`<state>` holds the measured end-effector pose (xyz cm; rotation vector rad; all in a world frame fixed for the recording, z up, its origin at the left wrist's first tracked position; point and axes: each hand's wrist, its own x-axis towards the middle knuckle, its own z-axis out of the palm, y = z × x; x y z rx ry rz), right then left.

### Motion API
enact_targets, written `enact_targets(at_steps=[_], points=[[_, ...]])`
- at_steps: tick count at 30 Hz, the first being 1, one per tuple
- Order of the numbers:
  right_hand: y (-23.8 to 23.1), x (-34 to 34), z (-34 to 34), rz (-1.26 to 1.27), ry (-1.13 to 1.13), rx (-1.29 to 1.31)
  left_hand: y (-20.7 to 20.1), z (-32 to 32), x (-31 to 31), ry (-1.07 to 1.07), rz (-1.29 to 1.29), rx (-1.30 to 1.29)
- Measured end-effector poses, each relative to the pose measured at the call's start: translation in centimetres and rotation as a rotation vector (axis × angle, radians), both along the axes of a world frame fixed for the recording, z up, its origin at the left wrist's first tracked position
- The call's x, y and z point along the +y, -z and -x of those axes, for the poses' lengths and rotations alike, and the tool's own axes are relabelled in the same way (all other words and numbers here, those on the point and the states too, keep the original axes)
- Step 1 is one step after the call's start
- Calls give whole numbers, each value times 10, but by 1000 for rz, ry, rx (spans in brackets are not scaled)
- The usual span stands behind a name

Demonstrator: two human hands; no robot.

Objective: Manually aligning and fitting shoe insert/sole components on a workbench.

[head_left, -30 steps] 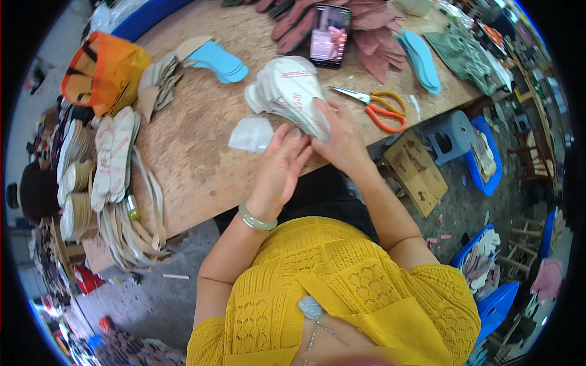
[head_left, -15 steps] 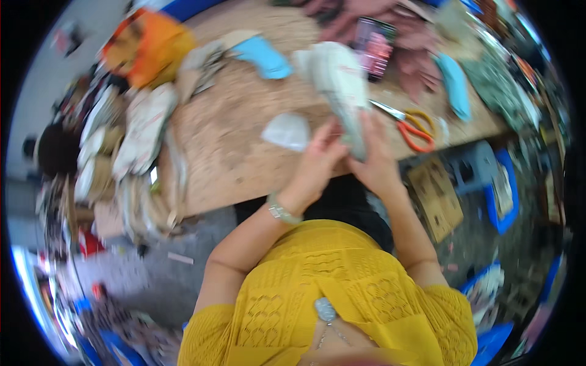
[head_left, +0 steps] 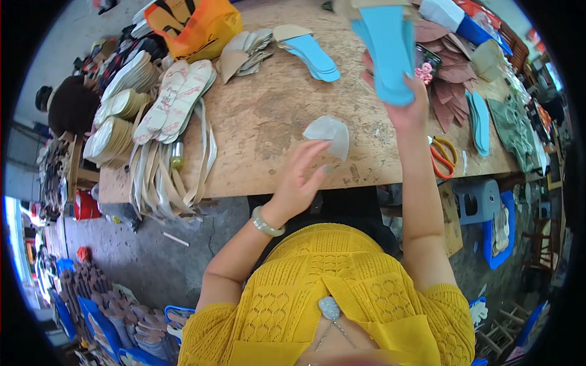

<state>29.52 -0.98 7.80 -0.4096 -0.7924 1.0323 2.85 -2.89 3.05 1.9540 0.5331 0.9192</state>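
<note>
Nearest you, your yellow top [head_left: 329, 262], then the pale bangle [head_left: 267, 223] on your left wrist. Your left hand [head_left: 303, 178] grips nothing visible, fingers loosely spread, thumb apart. It's over the near part of the desk [head_left: 256, 152], fingertips overlapping a white sheet [head_left: 326, 129]; can't tell if they touch. Left, strips [head_left: 160, 177] hang off the desk edge. Right, scissors [head_left: 444, 161] lie near the edge, yellow and orange handles showing, blades mostly hidden by your forearm.

Farther out, your right hand [head_left: 410, 108] pinches the near end of the blue insoles [head_left: 383, 55], thumb on top, other fingers hidden underneath. You have that stack up over the desk, partly covering the phone [head_left: 427, 65] and red pieces [head_left: 455, 70].

Beyond the strips, printed insoles [head_left: 176, 100]. 2 more blue piles: 1 right [head_left: 478, 125], beside a green cloth [head_left: 513, 140], 1 mid-desk. Far left, orange bag [head_left: 204, 33].
</note>
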Motion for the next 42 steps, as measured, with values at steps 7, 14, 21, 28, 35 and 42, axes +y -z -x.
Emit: enact_targets(at_steps=[7, 14, 21, 28, 35, 42], points=[[44, 125, -38, 132, -34, 186, 23, 36, 16, -214, 91, -44], [73, 178, -62, 353, 204, 212, 22, 36, 18, -165, 124, -13], [96, 209, -59, 481, 366, 132, 26, 37, 19, -174, 133, -3], [95, 207, -50, 524, 585, -9, 26, 32, 21, -176, 154, -54], [90, 197, -41, 575, 695, -179, 28, 36, 21, -184, 135, -46], [74, 188, -35, 550, 968, -635, 25, 32, 18, -175, 150, -52]])
